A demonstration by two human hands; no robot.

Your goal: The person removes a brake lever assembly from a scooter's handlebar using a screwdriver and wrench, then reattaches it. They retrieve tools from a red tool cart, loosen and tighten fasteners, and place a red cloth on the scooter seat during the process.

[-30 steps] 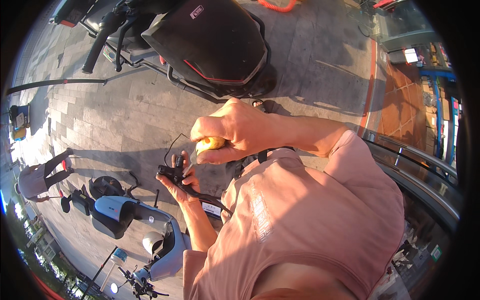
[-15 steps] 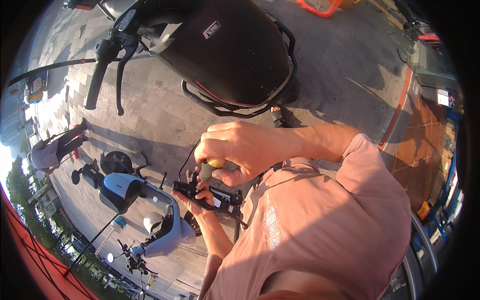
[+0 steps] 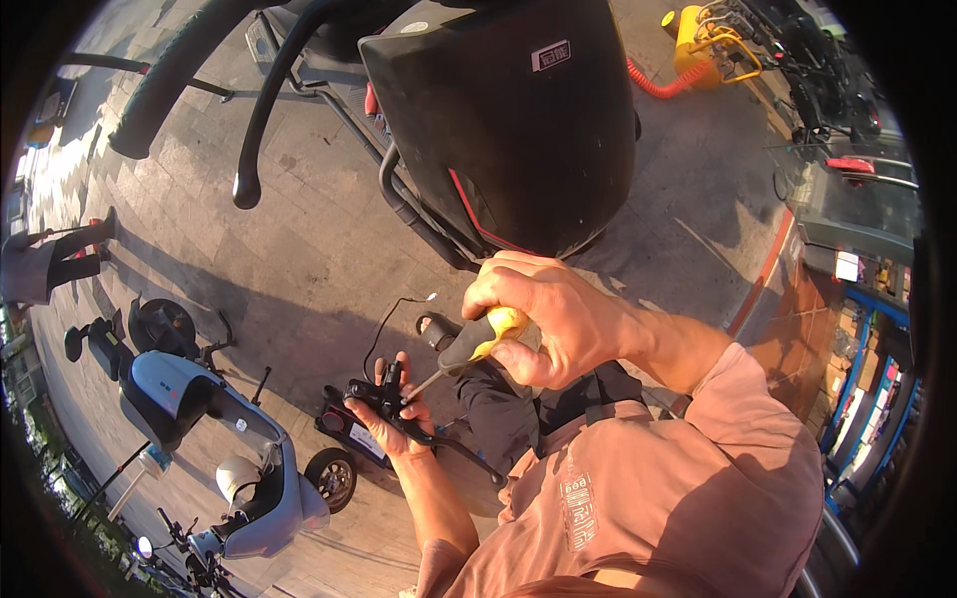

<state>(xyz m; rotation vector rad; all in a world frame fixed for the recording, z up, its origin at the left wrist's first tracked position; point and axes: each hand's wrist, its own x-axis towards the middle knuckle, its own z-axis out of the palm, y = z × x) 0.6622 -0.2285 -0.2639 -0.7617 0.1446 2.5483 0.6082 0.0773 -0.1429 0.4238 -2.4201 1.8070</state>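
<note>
A screwdriver (image 3: 467,349) with a yellow-and-grey handle is held aslant in the right fingers (image 3: 520,363), its metal shaft pointed down at a black brake lever (image 3: 381,401). The lever is held in the left fingers (image 3: 403,365), its long blade slanted outward.

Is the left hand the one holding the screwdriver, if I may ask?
No, the right hand holds the screwdriver, while the left hand holds the black brake lever.

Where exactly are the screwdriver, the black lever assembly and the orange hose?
Screwdriver (image 3: 466,348), head view: grey part of handle.
Black lever assembly (image 3: 380,399), head view: its main body.
Orange hose (image 3: 659,91), head view: middle of coils.
</note>
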